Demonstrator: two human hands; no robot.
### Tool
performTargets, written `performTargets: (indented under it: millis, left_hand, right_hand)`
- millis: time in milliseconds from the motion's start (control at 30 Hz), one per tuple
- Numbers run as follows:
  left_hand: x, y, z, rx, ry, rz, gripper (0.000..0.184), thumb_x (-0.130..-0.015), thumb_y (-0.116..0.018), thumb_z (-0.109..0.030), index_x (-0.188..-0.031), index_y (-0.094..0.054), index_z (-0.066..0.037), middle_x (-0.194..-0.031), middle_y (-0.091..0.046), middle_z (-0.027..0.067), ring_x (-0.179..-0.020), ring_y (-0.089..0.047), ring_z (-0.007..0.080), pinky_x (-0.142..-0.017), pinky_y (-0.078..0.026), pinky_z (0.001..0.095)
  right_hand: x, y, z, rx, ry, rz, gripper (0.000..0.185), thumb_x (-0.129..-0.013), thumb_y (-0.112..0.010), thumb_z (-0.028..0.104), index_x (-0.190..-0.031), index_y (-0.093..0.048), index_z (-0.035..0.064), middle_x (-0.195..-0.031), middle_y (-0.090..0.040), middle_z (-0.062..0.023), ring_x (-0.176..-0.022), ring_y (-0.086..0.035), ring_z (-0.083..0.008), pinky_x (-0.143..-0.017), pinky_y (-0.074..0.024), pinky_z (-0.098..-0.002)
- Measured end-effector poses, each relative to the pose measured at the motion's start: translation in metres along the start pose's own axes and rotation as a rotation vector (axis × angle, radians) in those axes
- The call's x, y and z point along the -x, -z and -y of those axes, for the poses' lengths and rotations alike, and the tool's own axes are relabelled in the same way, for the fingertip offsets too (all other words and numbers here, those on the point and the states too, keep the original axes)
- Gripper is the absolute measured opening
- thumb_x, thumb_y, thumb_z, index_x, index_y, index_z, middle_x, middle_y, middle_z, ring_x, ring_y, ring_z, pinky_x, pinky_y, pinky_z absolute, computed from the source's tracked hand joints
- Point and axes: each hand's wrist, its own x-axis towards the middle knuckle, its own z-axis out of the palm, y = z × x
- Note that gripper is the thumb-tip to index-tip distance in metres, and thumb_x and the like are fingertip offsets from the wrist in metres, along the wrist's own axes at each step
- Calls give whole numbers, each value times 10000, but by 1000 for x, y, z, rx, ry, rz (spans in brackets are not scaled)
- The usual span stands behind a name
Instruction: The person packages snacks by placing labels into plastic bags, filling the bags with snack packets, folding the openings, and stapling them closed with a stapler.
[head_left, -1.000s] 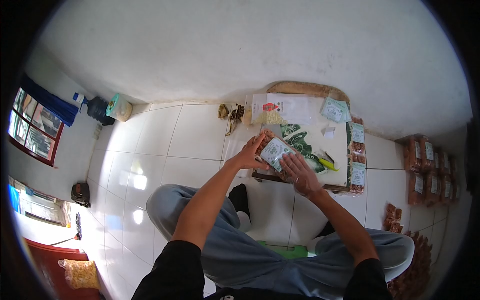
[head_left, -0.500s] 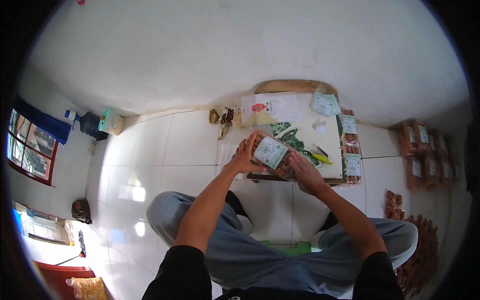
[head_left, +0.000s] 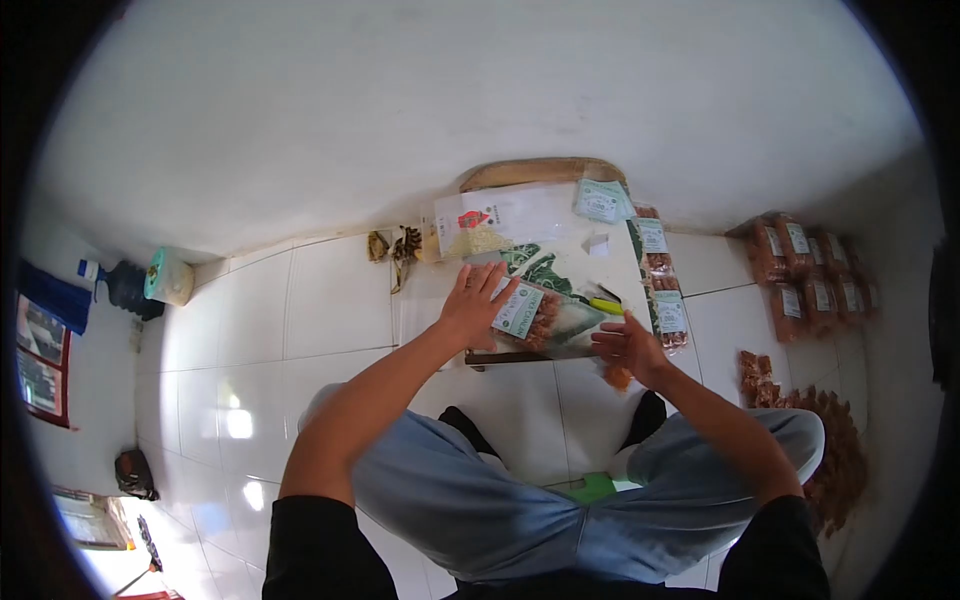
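Observation:
A clear plastic packet of reddish-brown pieces (head_left: 546,318) with a pale green and white label lies on a low table (head_left: 620,262). My left hand (head_left: 478,305) rests on the packet's left end, its fingers stretched out and spread. Loose clear plastic extends from the packet's right side. My right hand (head_left: 632,350) is at the table's front edge, apart from the packet, with thumb and fingers separated. An orange-brown item (head_left: 616,377) shows just below the right hand; whether the hand touches it I cannot tell. A yellow-green cutter-like tool (head_left: 606,306) lies above that hand.
Labels (head_left: 602,200) are piled at the table's back right, beside a printed plastic bag (head_left: 480,222). Labelled packets (head_left: 671,312) line the table's right side. More packets (head_left: 790,248) stand by the right wall, with small brown sachets (head_left: 832,440) heaped on the floor.
Both hands held the packet tilted above the table; now it lies on the tabletop. My right hand has let go and moved towards the front edge. The view has shifted right.

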Motion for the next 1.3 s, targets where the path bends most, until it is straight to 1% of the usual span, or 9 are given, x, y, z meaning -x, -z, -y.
performTargets:
  millis: [233, 367, 633, 733, 800, 900, 1033, 1200, 1300]
  left_hand:
    - [-23, -21, -13, 124, -166, -108, 1369, -511, -817, -646, -1529, -81, -101, -1562, -115, 223, -1449, -135, 369, -1141, -139, 566]
    - [-30, -19, -16, 157, -71, 14, 1396, -542, -719, -772, -1527, -17, -77, -1573, -28, 233, -1460, -59, 381, -1145, -111, 567]
    - [-34, -9, -34, 379, 159, 221, 1422, -544, -569, -902, -1528, 46, -81, -1593, 56, 179, -1469, 83, 345, -1147, -1, 573]
    - [-38, -28, -45, 494, 253, 46, 1344, -600, -505, -909, -1531, -33, -61, -1593, 2, 185, -1472, 61, 340, -1150, -1, 568]
    - [-31, -41, -52, 439, 356, -320, 1249, -667, -433, -902, -1526, -114, -54, -1586, -57, 199, -1473, 13, 338, -1150, 6, 563]
    - [-20, -48, -48, 336, 311, -392, 1200, -705, -397, -889, -1521, -142, -46, -1581, -86, 202, -1468, -20, 353, -1145, 19, 564]
    - [-26, -49, -50, 388, 323, -360, 1210, -705, -399, -889, -1522, -122, -41, -1581, -85, 203, -1466, -18, 364, -1140, 43, 565]
    - [-50, -33, -41, 738, 492, -54, 1189, -746, -396, -860, -1521, -51, -28, -1577, -19, 220, -1451, 60, 406, -1121, 55, 590]
    - [-42, -23, -46, 563, 475, 47, 1262, -669, -375, -924, -1535, 16, -93, -1589, 81, 185, -1451, 159, 368, -1116, 116, 579]
  right_hand:
    - [-11, -17, -40, 102, 153, -83, 450, -953, -586, 315, -1288, -514, 23, -1215, -604, -114, -1113, -578, -239, -960, -461, -401]
    - [-1, -48, -10, 182, 63, -336, 406, -970, -549, 300, -1247, -521, 4, -1175, -621, -118, -1053, -614, -225, -892, -512, -396]
    - [-31, -46, 42, 562, 190, -261, 311, -938, -579, 241, -1128, -598, -4, -991, -685, -111, -827, -677, -210, -700, -547, -312]
    - [-35, -59, 62, 791, 183, -284, 282, -916, -578, 232, -1069, -639, 3, -955, -701, -97, -760, -674, -177, -664, -530, -288]
    - [-38, -54, 61, 876, 204, -302, 291, -912, -582, 242, -1067, -645, 4, -935, -705, -90, -752, -672, -170, -656, -522, -280]
    - [-42, -40, 64, 947, 252, -331, 283, -886, -614, 261, -999, -684, 11, -889, -713, -78, -735, -660, -147, -628, -500, -271]
    - [-50, -12, 56, 1154, 231, -287, 251, -862, -656, 255, -970, -693, 31, -853, -714, -51, -736, -651, -117, -621, -494, -268]
    - [-42, -35, 73, 1317, 15, -286, 211, -870, -669, 233, -959, -691, 43, -835, -722, -20, -725, -651, -88, -594, -479, -248]
    - [-65, -26, 80, 1241, 98, -361, 200, -869, -668, 224, -937, -697, 38, -796, -721, -18, -688, -649, -91, -572, -468, -240]
